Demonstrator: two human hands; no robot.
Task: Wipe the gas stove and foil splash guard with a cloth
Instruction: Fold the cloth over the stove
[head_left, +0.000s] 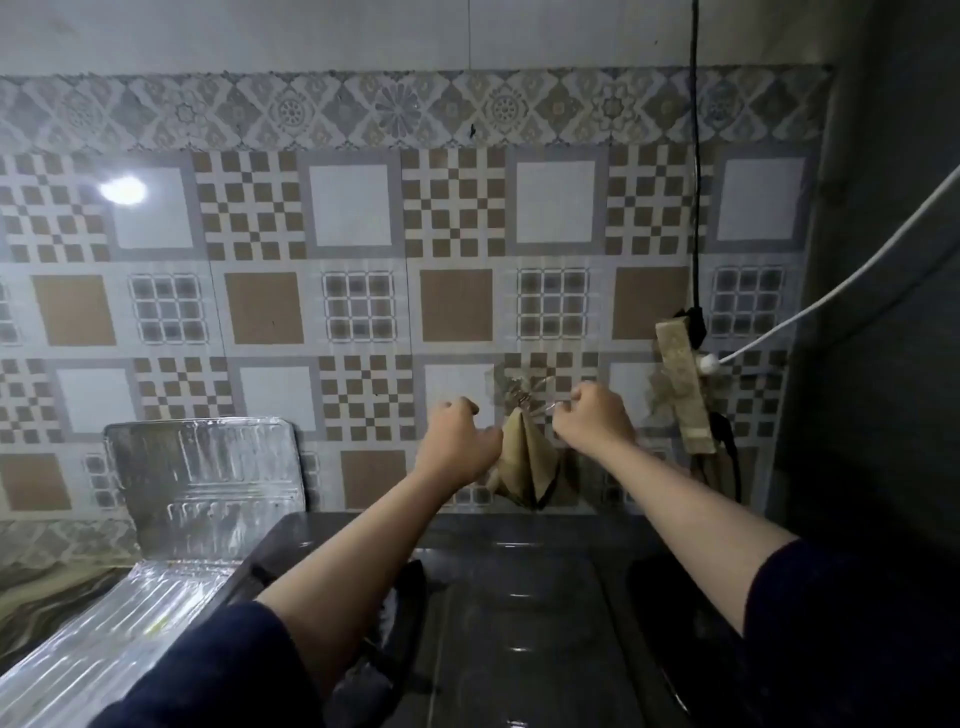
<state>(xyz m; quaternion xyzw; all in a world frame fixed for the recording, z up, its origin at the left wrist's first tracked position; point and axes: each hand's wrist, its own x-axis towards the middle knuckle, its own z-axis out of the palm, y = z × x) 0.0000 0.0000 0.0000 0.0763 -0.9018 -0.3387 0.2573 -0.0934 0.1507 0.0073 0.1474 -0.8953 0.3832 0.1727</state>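
A tan cloth (527, 460) hangs from a metal hook (519, 397) on the tiled wall behind the black gas stove (519, 597). My left hand (457, 441) grips the cloth's left edge with curled fingers. My right hand (592, 415) is raised beside the hook and pinches the cloth's top where it hangs. The foil splash guard (208, 483) stands folded to the left of the stove, one panel upright against the wall and another lying flat toward me.
A grimy power strip (683, 384) hangs on the wall at the right, with a white cable (831, 296) and a black cord (695, 156) running from it. A dark wall closes the right side.
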